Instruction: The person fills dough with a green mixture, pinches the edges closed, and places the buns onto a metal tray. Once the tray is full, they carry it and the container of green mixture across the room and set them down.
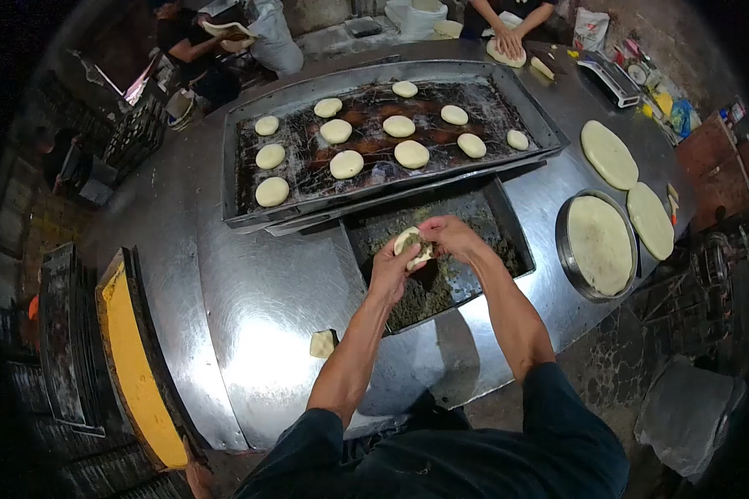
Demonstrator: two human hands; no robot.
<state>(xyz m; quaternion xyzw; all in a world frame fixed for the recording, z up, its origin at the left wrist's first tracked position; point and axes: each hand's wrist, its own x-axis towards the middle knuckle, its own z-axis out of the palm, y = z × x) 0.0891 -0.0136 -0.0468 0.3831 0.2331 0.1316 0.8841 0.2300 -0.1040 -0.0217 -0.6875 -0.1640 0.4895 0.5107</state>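
A piece of pale dough (408, 242) with dark green-brown filling lies in my left hand (389, 270), whose fingers are wrapped round it. My right hand (449, 237) pinches the dough's right edge with closed fingertips. Both hands are above a dark tray of chopped filling (424, 303). Behind it, a large metal baking tray (391, 188) bears several round, flat dough pieces (412, 154). One small dough piece (322, 343) sits on the steel table left of my left forearm.
Steel table (258, 308); round pan of dough (562, 241) and flat dough sheets (609, 155) at right; scale (612, 81) at back right; yellow-filled tray (137, 366) at left. Across the table, a person's hands (508, 40) press dough; another person (193, 46) stands back left.
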